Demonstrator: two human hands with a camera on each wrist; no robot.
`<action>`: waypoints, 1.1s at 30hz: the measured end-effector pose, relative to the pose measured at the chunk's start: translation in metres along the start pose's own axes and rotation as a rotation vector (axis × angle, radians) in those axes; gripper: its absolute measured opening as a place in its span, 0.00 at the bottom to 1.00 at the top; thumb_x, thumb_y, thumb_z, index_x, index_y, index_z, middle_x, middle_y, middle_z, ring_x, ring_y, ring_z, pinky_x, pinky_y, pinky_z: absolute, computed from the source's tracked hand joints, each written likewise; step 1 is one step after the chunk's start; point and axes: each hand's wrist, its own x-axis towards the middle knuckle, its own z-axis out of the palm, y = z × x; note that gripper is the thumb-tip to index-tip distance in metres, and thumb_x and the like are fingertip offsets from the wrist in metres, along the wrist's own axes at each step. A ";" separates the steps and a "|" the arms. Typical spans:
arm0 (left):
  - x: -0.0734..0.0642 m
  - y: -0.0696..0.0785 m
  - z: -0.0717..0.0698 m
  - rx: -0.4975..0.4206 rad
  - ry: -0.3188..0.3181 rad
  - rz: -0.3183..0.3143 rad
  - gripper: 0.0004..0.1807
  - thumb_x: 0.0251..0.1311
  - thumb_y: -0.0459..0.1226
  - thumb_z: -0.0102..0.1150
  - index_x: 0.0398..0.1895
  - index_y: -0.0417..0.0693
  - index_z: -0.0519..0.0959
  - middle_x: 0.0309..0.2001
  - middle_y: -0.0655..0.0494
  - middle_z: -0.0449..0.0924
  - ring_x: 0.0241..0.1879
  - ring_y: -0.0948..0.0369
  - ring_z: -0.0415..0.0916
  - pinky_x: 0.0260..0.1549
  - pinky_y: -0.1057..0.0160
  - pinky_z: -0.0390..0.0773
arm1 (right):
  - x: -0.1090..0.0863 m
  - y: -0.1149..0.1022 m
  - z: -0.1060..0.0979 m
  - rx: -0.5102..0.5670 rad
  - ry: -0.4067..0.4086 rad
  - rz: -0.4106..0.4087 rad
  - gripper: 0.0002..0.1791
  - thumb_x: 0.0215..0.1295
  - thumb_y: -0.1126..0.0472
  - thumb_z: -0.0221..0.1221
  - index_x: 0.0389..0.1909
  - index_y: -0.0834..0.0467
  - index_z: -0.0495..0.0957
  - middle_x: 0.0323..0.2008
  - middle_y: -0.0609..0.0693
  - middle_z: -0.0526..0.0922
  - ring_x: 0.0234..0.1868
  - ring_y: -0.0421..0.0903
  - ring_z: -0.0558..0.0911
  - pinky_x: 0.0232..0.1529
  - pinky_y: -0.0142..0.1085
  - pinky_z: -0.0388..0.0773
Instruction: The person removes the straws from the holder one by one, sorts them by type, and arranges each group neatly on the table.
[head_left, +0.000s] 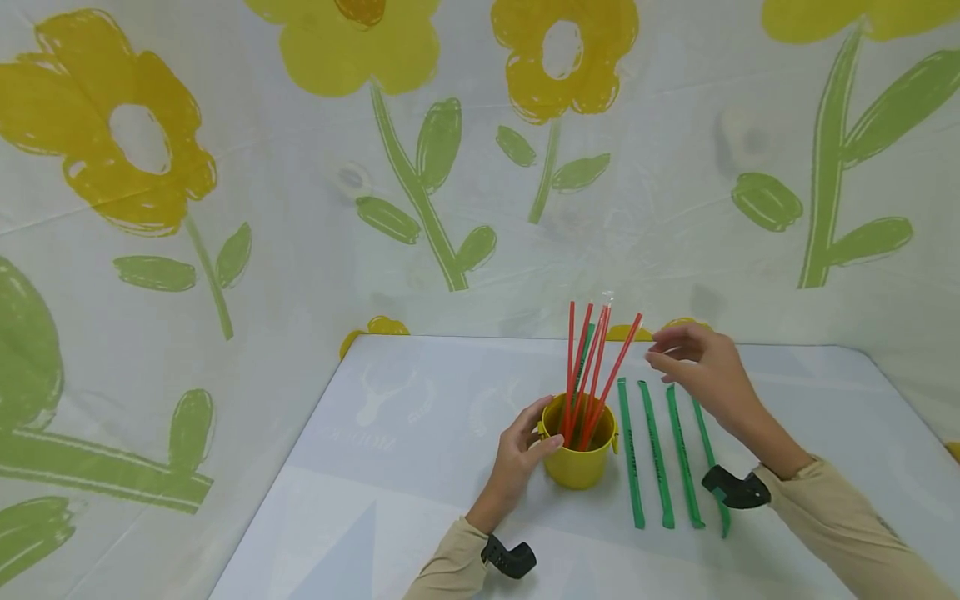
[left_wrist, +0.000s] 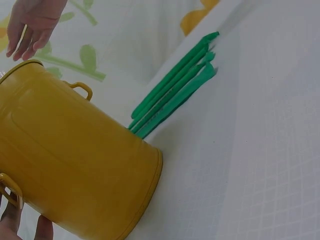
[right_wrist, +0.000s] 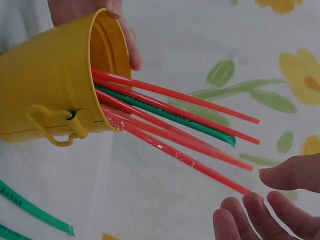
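Note:
A yellow bucket [head_left: 576, 468] with small side handles stands upright on the table. My left hand [head_left: 517, 446] grips its left side, thumb at the rim and fingers round the outside. Several red straws [right_wrist: 200, 102] lean out of the bucket with a green wrapped straw [right_wrist: 165, 110] among them; a bit of clear wrapper shows at one top. Just right of the straw tops is my right hand [head_left: 693, 362], raised, fingers loosely bent and thumb apart. In the right wrist view its fingertips [right_wrist: 255, 202] overlap the end of the lowest red straw.
Several green wrapped straws [head_left: 657, 454] lie side by side on the table, right of the bucket and below the right forearm. The white table [head_left: 420, 500] meets a flower-printed curtain [head_left: 300, 167] at its back edge and left side.

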 end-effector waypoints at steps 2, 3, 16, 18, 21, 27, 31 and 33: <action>0.000 -0.001 0.000 0.000 0.009 0.008 0.30 0.63 0.32 0.54 0.67 0.34 0.60 0.66 0.44 0.64 0.64 0.47 0.62 0.57 0.41 0.63 | 0.001 -0.002 0.002 0.004 0.000 -0.006 0.18 0.65 0.55 0.59 0.49 0.63 0.74 0.41 0.57 0.80 0.35 0.38 0.80 0.31 0.28 0.79; 0.000 -0.001 0.000 0.002 0.010 0.009 0.30 0.63 0.32 0.54 0.67 0.34 0.60 0.66 0.44 0.64 0.64 0.47 0.62 0.57 0.41 0.63 | 0.001 -0.003 0.004 0.007 0.001 -0.006 0.18 0.65 0.54 0.59 0.49 0.63 0.74 0.41 0.57 0.80 0.35 0.40 0.80 0.31 0.28 0.79; -0.001 0.003 -0.002 0.004 -0.026 -0.036 0.32 0.63 0.35 0.53 0.69 0.37 0.58 0.67 0.48 0.63 0.65 0.53 0.61 0.60 0.47 0.62 | 0.010 -0.012 0.021 0.074 -0.023 -0.004 0.17 0.64 0.57 0.60 0.47 0.64 0.74 0.41 0.58 0.81 0.39 0.50 0.81 0.31 0.31 0.80; -0.001 0.003 -0.002 0.003 -0.025 -0.030 0.31 0.63 0.35 0.53 0.69 0.37 0.59 0.67 0.47 0.63 0.65 0.53 0.62 0.60 0.47 0.62 | 0.011 -0.012 0.024 0.081 -0.025 -0.010 0.17 0.63 0.56 0.61 0.47 0.64 0.74 0.41 0.58 0.81 0.38 0.48 0.81 0.32 0.32 0.80; -0.001 0.003 -0.002 0.003 -0.022 -0.027 0.31 0.63 0.34 0.53 0.69 0.37 0.59 0.67 0.47 0.63 0.65 0.54 0.62 0.60 0.47 0.62 | 0.014 -0.010 0.028 0.100 -0.030 -0.018 0.17 0.63 0.57 0.61 0.47 0.64 0.74 0.40 0.58 0.82 0.37 0.47 0.82 0.31 0.32 0.80; 0.000 0.003 -0.002 -0.008 -0.023 -0.028 0.31 0.63 0.34 0.54 0.69 0.36 0.59 0.67 0.46 0.63 0.65 0.53 0.61 0.60 0.46 0.61 | 0.020 -0.008 0.036 0.112 -0.023 -0.028 0.16 0.63 0.61 0.61 0.48 0.64 0.75 0.40 0.59 0.82 0.36 0.50 0.82 0.31 0.32 0.80; 0.000 0.003 -0.002 -0.011 -0.019 -0.033 0.31 0.63 0.34 0.54 0.69 0.37 0.59 0.67 0.47 0.63 0.65 0.53 0.62 0.60 0.46 0.61 | 0.023 -0.009 0.040 0.109 -0.016 -0.027 0.16 0.62 0.62 0.61 0.48 0.65 0.74 0.40 0.59 0.82 0.35 0.51 0.83 0.31 0.33 0.81; -0.001 0.003 -0.002 -0.009 -0.016 -0.033 0.31 0.63 0.34 0.54 0.69 0.37 0.60 0.67 0.47 0.64 0.65 0.53 0.62 0.60 0.46 0.61 | 0.024 -0.011 0.043 0.101 -0.014 -0.030 0.16 0.62 0.62 0.61 0.48 0.65 0.75 0.41 0.59 0.82 0.35 0.51 0.83 0.31 0.32 0.81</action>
